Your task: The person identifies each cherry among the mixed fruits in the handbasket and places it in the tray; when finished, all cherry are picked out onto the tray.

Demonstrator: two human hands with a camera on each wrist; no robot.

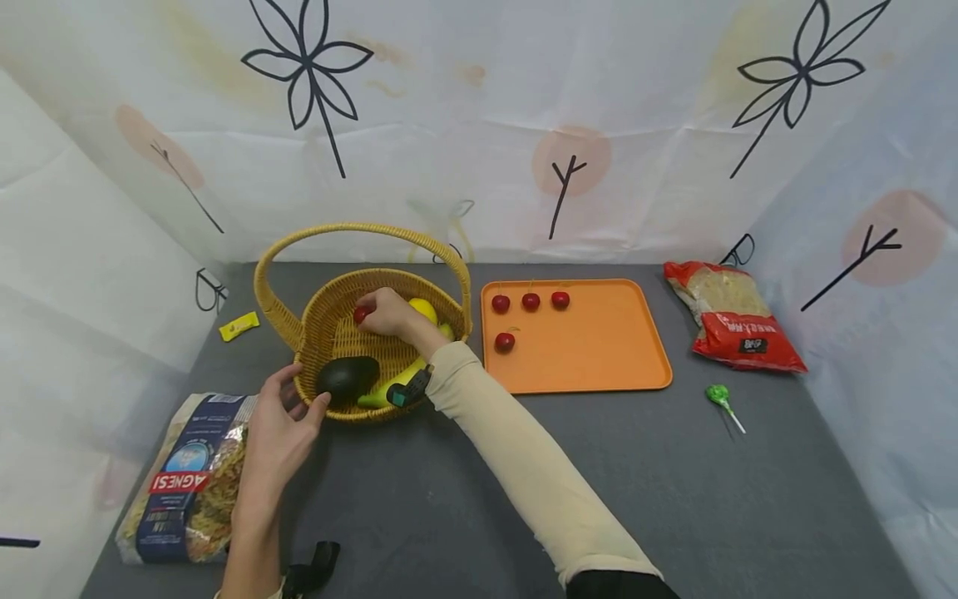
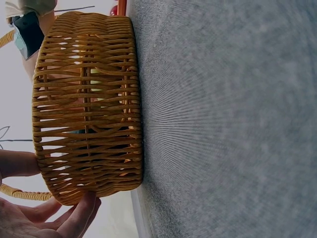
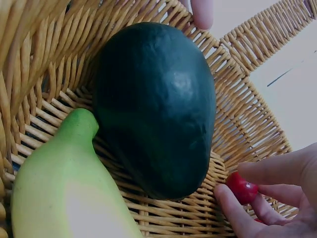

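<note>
A yellow wicker basket (image 1: 318, 320) with a tall arched handle stands left of centre. My left hand (image 1: 280, 437) holds its near left side, thumb at the rim and fingers against the outer wall (image 2: 89, 114) in the left wrist view. Inside the basket, my right hand (image 1: 395, 319) pinches a red cherry (image 3: 242, 187) between thumb and fingers. A dark avocado (image 3: 156, 109) and a green-yellow banana (image 3: 69, 183) lie in the basket's near part. Partly behind the right hand is a yellow fruit (image 1: 423, 310), perhaps a lemon.
Several cherries (image 1: 530, 301) lie on an orange tray (image 1: 591, 349) right of the basket. A red-and-clear food bag (image 1: 737, 320) and a green lollipop (image 1: 718, 394) lie farther right. On the left are a pasta bag (image 1: 187, 478) and a yellow-wrapped sweet (image 1: 239, 326).
</note>
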